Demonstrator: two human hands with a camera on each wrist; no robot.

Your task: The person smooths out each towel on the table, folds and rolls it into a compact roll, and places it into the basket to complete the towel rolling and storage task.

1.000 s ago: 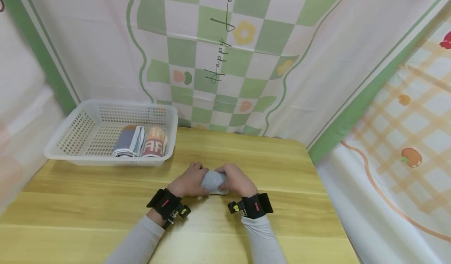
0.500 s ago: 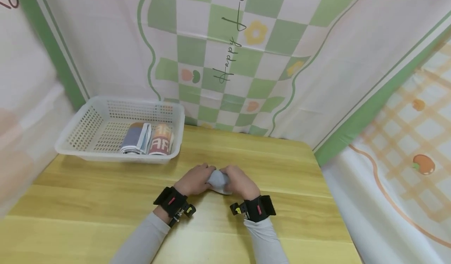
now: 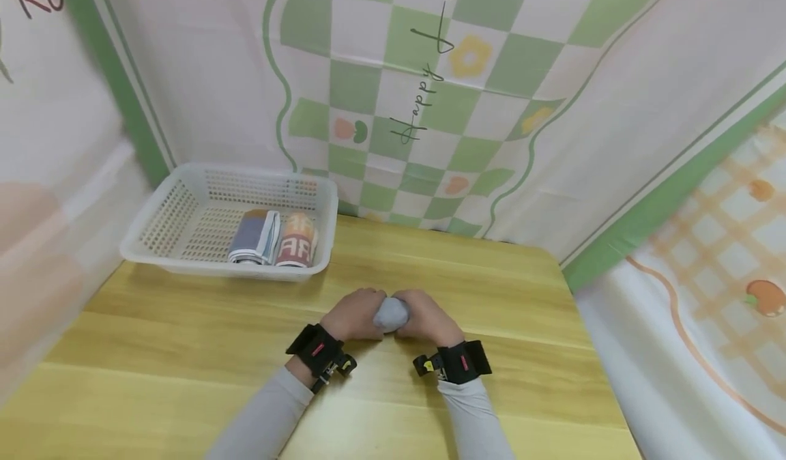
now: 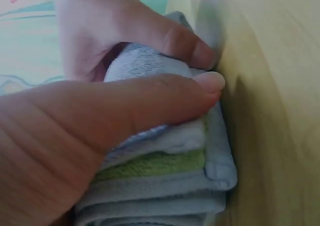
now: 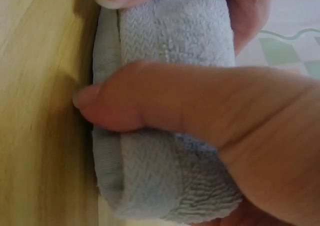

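Observation:
A grey-blue towel (image 3: 391,314), rolled into a small bundle, lies on the wooden table between both hands. My left hand (image 3: 355,315) grips its left end, and my right hand (image 3: 430,318) grips the right end. In the left wrist view, the towel (image 4: 165,186) shows layered edges with a green band, and the left thumb (image 4: 150,101) presses across it. The right thumb (image 5: 155,96) lies over the ribbed border of the towel (image 5: 155,176) in the right wrist view. Most of the other fingers are hidden behind the roll.
A white perforated plastic basket (image 3: 245,271) stands at the table's back left. Inside lie a folded blue-grey towel (image 3: 253,235) and an orange-and-red lettered towel (image 3: 296,245). A checked green-and-white curtain (image 3: 405,105) hangs behind the table (image 3: 503,392).
The grey-blue towel looks more compact; the flat part that showed at its front edge is no longer visible. The hands stay on it. The head view has shifted, moving the scene rightward.

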